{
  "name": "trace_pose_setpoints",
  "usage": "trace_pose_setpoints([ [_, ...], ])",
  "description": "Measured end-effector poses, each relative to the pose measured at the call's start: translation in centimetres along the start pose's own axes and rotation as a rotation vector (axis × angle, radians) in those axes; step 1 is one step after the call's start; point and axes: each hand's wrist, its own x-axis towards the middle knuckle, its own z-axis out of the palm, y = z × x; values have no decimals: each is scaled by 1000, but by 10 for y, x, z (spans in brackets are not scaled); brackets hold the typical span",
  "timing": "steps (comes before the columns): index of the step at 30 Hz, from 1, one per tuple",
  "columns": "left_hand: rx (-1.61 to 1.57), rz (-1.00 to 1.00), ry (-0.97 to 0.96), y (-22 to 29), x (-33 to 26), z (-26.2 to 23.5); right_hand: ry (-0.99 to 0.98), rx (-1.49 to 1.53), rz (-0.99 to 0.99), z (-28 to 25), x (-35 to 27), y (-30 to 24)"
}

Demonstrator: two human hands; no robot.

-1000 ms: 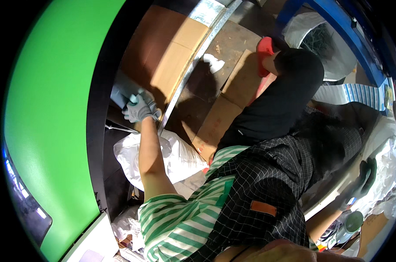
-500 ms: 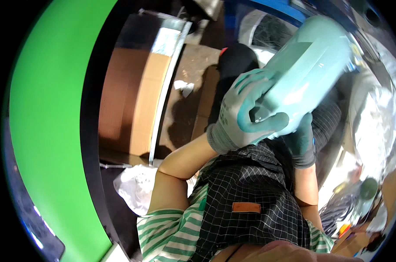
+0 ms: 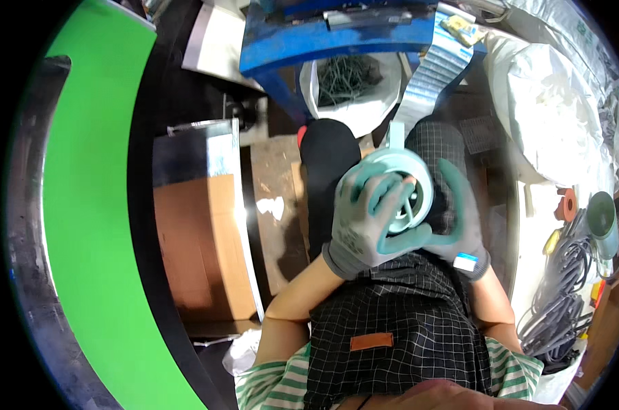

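A light teal cylindrical housing [image 3: 425, 179] stands end-up between my thighs, its round opening facing me. A narrow teal tab [image 3: 396, 134] juts from its far side. My gloved left hand [image 3: 367, 212] is closed over the near-left rim, with its fingers curled at the opening. Inside the opening some small parts show, but the fingers partly hide them. Beside the housing on the right, my gloved right hand [image 3: 463, 219] is open, its fingers stretched out and apart from the wall. Its thumb is close to the left thumb; whether they touch I cannot tell.
A green conveyor belt [image 3: 87, 205] runs along the left, next to a cardboard box [image 3: 200, 253]. Ahead are a blue bench [image 3: 275, 51] and a white-lined bin [image 3: 313, 92] of dark strips. To the right lie a white bag [image 3: 521, 102], grey cables [image 3: 562, 280] and a green cup [image 3: 601, 215].
The housing has come down from the upper right and now points its opening toward me. My right hand has come off it and opened. The view has also shifted.
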Motion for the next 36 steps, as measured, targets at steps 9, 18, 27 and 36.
trace_pose_setpoints([
  [9,302,119,-210,0,-7,-12,-4,17,-233,52,42,-2],
  [18,173,52,-116,11,-27,-1,41,2,-200,68,19,0],
  [27,33,187,-387,0,-22,-10,-103,175,-319,37,26,14],
  [36,306,341,94,-33,10,-13,-12,165,-432,31,92,16],
])
